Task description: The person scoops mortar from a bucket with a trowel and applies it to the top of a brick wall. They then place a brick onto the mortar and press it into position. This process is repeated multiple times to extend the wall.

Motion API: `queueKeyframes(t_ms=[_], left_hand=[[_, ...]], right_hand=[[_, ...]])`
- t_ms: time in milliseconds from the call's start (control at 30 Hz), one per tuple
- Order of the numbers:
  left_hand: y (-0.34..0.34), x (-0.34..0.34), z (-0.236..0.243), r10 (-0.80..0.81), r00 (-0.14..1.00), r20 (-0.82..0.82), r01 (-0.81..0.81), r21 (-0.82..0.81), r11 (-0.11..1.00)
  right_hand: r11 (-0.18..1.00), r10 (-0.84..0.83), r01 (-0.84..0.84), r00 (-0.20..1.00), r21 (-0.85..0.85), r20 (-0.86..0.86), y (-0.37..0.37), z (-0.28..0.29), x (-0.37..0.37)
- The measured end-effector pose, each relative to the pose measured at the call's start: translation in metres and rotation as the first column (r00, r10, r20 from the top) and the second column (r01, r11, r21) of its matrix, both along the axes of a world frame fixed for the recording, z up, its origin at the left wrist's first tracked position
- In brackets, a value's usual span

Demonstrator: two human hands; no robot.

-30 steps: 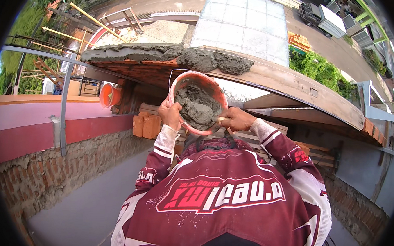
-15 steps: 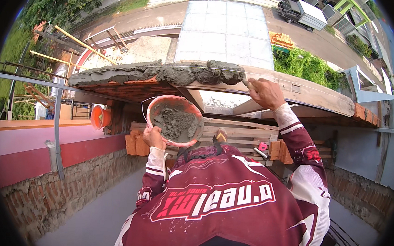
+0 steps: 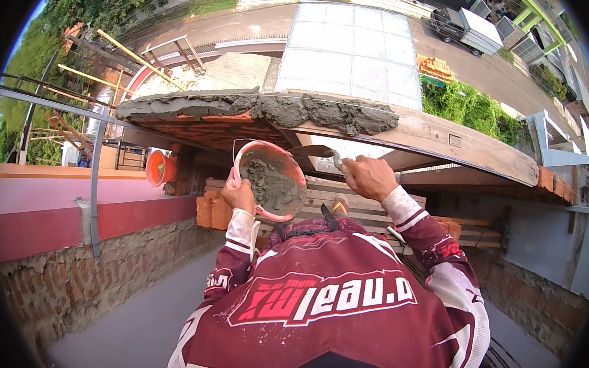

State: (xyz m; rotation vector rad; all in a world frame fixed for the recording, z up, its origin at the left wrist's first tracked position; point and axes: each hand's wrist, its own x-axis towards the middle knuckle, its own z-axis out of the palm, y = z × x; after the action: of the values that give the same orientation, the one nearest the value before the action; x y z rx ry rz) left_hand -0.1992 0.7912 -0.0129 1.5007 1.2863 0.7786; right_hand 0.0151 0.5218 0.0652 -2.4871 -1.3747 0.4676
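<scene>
My left hand grips the rim of an orange-red bucket, which is tilted toward me. Wet grey mortar fills much of it. In my right hand is the handle of a trowel, its blade reaching left to the bucket's far right rim. Whether the blade touches the rim I cannot tell. Just beyond, a thick, lumpy band of mortar lies along the top of the brick wall and onto a wooden board at its right.
Wooden planks lie under my foot, with stacked bricks at the left. Another orange bucket is farther left, near a grey metal post. Past the wall is a drop to a pale roof and a road.
My right hand has brought the trowel back from the mortar on the wall top, down and left to the bucket. The mortar band now reaches farther right along the board.
</scene>
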Motion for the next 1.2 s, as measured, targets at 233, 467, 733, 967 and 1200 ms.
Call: queueKeyframes(t_ms=[233, 467, 733, 967, 1200], left_hand=[[0.018, 0.005, 0.037, -0.295, 0.950, 0.098, 0.280, 0.146, 0.949], [0.035, 0.014, 0.058, -0.367, 0.913, 0.176, 0.341, 0.162, 0.926], [0.043, 0.016, 0.052, -0.376, 0.889, 0.263, 0.360, 0.107, 0.927], [0.037, 0.016, 0.046, -0.308, 0.924, 0.226, 0.304, 0.052, 0.951], [0.018, 0.028, 0.038, -0.246, 0.952, 0.182, 0.227, 0.117, 0.967]], right_hand=[[0.989, 0.150, -0.149, 0.989, 0.023, -0.023, 0.119, -0.073, -0.059], [0.984, 0.127, -0.135, 0.990, 0.119, 0.068, 0.125, -0.017, -0.053], [0.943, 0.287, -0.314, 0.936, 0.112, 0.205, 0.140, 0.000, -0.036], [0.842, 0.539, -0.529, 0.835, -0.108, 0.108, 0.126, 0.002, -0.050], [0.894, 0.448, -0.444, 0.889, -0.064, 0.091, 0.111, -0.016, -0.068]])
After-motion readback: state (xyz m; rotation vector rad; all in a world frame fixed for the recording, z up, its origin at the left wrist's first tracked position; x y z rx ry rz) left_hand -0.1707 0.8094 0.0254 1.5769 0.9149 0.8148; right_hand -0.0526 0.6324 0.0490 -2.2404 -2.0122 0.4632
